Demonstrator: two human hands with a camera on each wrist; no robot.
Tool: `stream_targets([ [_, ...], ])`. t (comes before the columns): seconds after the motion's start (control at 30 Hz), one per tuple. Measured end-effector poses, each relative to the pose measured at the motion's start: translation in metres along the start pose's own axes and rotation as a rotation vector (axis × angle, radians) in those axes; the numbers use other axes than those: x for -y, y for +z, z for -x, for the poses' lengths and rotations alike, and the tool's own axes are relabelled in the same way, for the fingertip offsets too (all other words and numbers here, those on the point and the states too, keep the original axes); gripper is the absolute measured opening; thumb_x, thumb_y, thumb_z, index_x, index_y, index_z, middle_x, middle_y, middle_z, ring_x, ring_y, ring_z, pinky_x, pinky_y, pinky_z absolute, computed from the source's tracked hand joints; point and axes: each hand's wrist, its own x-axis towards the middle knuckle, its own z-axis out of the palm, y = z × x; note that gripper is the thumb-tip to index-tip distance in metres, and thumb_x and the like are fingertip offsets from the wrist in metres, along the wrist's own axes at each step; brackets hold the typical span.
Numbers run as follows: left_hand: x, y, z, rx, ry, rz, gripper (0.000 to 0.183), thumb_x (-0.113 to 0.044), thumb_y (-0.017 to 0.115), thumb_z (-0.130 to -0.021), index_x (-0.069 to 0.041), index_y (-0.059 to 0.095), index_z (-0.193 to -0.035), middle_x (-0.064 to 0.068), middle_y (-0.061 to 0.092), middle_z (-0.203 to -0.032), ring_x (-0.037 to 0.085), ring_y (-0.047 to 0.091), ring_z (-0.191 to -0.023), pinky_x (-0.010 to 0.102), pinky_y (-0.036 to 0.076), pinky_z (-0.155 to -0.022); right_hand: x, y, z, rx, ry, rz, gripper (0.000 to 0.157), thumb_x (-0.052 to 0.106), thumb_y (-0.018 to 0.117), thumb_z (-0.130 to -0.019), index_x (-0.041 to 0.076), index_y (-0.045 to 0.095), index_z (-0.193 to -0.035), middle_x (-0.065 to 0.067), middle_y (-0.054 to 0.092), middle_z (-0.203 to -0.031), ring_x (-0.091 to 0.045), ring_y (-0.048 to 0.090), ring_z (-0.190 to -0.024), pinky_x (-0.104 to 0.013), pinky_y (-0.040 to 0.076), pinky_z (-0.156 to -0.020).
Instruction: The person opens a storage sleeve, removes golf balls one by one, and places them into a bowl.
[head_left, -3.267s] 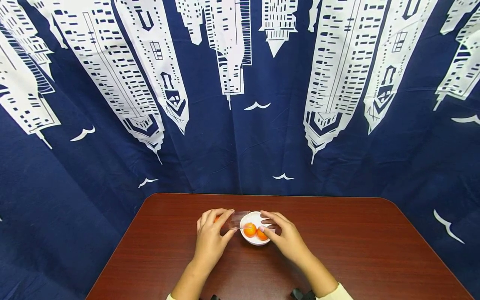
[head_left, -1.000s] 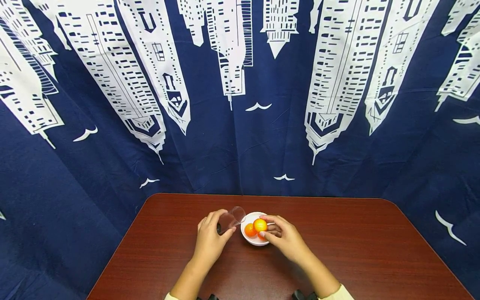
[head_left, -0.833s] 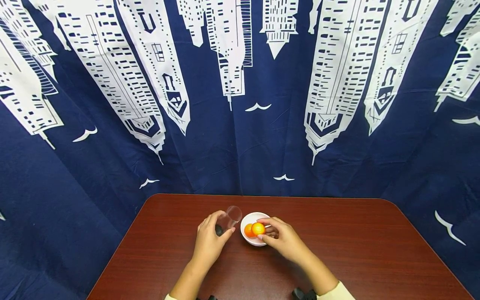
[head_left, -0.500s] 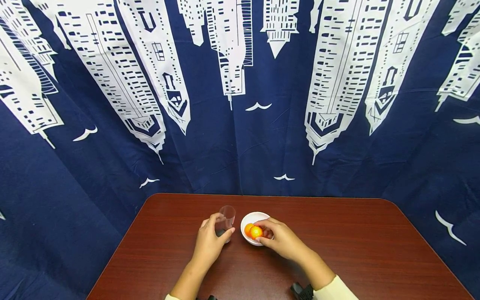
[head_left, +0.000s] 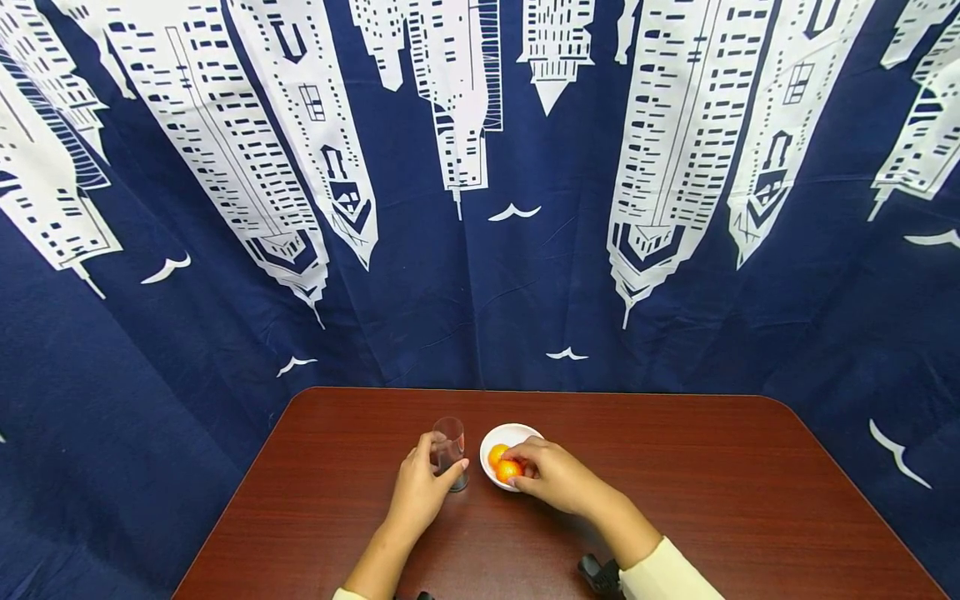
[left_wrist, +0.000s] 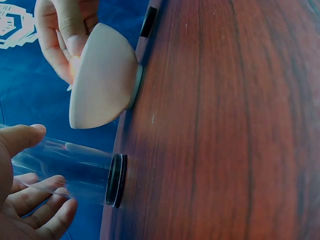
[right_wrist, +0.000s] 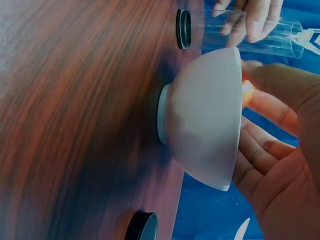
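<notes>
My left hand (head_left: 420, 483) holds a clear plastic cylinder (head_left: 450, 446) with a black base, thumb on one side and fingers on the other. The cylinder stands upright, its base (left_wrist: 117, 180) at the table in the left wrist view. Just right of it sits a small white bowl (head_left: 491, 435). Over the bowl, my right hand (head_left: 558, 475) pinches an orange ball (head_left: 508, 472) low inside the rim. Another orange ball (head_left: 498, 454) lies beside it. The bowl wall (right_wrist: 205, 115) hides most of the contents in the right wrist view.
The reddish-brown wooden table (head_left: 712, 500) extends around both hands. A round black cap-like piece (right_wrist: 142, 227) lies on it past the bowl, hidden from the head view. Behind the table hangs a blue curtain (head_left: 480, 317) printed with white buildings.
The cylinder, earlier tipped sideways toward the bowl with an orange ball in it, now stands upright. My right hand took that ball and has lowered it into the bowl.
</notes>
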Motion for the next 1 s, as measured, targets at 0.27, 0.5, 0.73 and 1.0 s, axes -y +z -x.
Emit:
stream_targets([
  [0.27,0.001,0.001,-0.002,0.021,0.011,0.033,0.051,-0.032,0.08,-0.087,-0.011,0.054,-0.126,0.014,0.072,-0.12,0.022,0.07,-0.094,0.033,0.058,-0.078,-0.001,0.003,-0.002,-0.012,-0.028,0.056,0.023,0.009,0.074,-0.09,0.007,0.075,-0.112,-0.002,0.07,-0.104,-0.011,0.061,-0.084,-0.024,0.053,-0.077],
  [0.5,0.004,0.001,-0.004,0.048,0.0,0.083,0.065,-0.032,0.08,-0.087,-0.007,0.049,-0.138,0.014,0.066,-0.132,0.031,0.064,-0.119,0.042,0.059,-0.087,-0.001,0.006,0.0,-0.082,-0.013,-0.008,0.02,0.008,0.073,-0.09,0.008,0.075,-0.109,-0.001,0.07,-0.1,-0.005,0.058,-0.079,-0.02,0.051,-0.073],
  [0.73,0.001,-0.007,-0.004,0.014,0.011,0.106,0.071,-0.038,0.08,-0.087,-0.007,0.049,-0.143,0.012,0.061,-0.138,0.031,0.061,-0.124,0.047,0.056,-0.094,0.002,0.004,0.002,-0.19,-0.039,-0.091,0.018,0.011,0.074,-0.091,0.009,0.074,-0.109,0.001,0.071,-0.099,0.0,0.057,-0.081,-0.024,0.054,-0.073],
  [1.0,-0.01,-0.023,-0.004,-0.057,0.063,0.06,0.067,-0.05,0.068,-0.093,-0.009,0.05,-0.144,0.013,0.056,-0.144,0.037,0.054,-0.135,0.055,0.046,-0.108,0.008,-0.009,0.008,-0.318,-0.048,-0.114,0.02,0.015,0.074,-0.092,0.01,0.074,-0.111,0.011,0.068,-0.098,0.0,0.057,-0.084,-0.029,0.056,-0.072],
])
